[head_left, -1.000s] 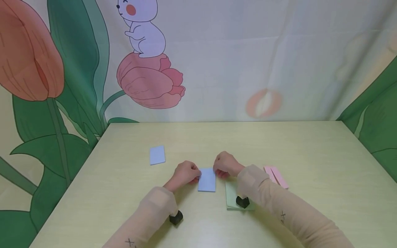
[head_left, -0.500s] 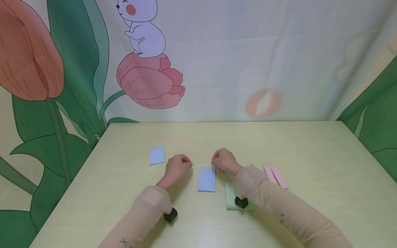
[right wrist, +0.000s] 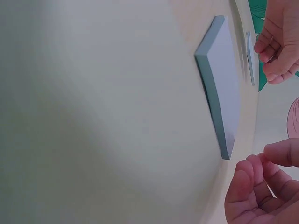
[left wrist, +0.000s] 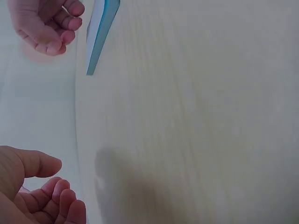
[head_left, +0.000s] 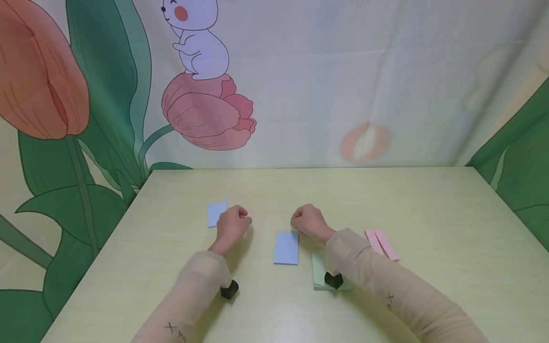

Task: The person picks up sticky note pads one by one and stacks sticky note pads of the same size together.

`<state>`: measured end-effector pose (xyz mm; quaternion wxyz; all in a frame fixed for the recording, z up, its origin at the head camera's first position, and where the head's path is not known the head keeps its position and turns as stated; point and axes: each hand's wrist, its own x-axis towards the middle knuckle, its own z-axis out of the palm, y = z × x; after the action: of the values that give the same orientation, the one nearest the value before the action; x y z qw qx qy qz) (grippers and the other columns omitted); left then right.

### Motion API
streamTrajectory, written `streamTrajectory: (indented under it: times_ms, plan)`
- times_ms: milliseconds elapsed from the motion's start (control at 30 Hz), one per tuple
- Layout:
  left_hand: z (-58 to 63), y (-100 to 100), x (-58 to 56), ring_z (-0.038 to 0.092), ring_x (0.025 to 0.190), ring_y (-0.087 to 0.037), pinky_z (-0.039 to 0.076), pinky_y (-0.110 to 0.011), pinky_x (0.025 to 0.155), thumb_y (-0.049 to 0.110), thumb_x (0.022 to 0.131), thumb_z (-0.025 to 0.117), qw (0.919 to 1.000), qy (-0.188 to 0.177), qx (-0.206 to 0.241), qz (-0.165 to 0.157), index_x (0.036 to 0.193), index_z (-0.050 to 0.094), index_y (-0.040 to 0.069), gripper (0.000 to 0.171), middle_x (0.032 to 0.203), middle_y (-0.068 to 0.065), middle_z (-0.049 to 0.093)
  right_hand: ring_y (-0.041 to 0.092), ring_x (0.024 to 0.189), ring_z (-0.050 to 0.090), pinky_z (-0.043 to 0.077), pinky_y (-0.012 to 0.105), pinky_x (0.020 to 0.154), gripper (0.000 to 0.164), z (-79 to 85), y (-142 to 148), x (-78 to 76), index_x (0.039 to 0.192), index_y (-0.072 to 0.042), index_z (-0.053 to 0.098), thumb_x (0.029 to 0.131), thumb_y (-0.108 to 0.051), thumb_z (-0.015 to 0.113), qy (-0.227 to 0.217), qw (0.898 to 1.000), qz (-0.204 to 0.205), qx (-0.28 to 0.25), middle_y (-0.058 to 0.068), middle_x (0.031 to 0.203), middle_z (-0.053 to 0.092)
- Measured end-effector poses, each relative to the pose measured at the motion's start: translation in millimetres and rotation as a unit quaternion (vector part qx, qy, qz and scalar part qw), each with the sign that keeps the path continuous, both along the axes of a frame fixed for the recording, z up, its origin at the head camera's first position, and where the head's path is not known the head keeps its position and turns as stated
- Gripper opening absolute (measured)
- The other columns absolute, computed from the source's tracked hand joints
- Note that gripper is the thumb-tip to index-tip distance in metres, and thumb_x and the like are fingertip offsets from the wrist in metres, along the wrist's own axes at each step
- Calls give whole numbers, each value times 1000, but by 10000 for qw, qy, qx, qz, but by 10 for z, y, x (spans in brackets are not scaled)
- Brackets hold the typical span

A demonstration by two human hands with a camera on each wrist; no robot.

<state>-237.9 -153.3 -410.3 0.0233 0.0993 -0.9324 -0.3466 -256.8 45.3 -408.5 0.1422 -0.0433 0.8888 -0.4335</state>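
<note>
A thick pale-blue paper pad lies flat on the table between my hands; its blue side edge shows in the right wrist view. Just beyond its far right corner hovers my right hand, fingers loosely curled with nothing between them. My left hand is above the table to the left of the pad, in front of a thinner blue pad and partly covering it. In the left wrist view, the thumb of this left hand stands apart from its half-curled fingers, and the hand is empty.
A green paper stack lies under my right cuff, partly hidden by the sleeve and its black wrist camera. Two pink strips lie beyond the right forearm. A printed curtain hangs behind the table's far edge.
My left hand has let go of the middle blue pad's side and moved left and away, over to the other blue pad. My right hand has risen slightly off the middle pad, which stays put.
</note>
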Motion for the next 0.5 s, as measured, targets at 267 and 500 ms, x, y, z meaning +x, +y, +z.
streamTrajectory:
  times_ms: [267, 500]
  plan:
    - [34, -163, -48, 57, 89, -25, 44, -35, 75, 14, 81, 51, 9997, -24, -189, 160, 106, 58, 0, 30, 103, -13, 62, 11, 50, 43, 37, 20, 48, 15, -22, -13, -11, 83, 1, 65, 81, -6, 52, -97, 9997, 89, -219, 4, 59, 52]
    - [34, -322, -97, 54, 97, -30, 44, -38, 82, 16, 85, 49, 9987, -367, -206, 272, 117, 51, -2, 37, 114, -17, 56, 11, 51, 44, 40, 19, 50, 14, -45, -19, -17, 82, 1, 65, 80, -6, 53, -165, 9994, 50, -286, 3, 60, 53]
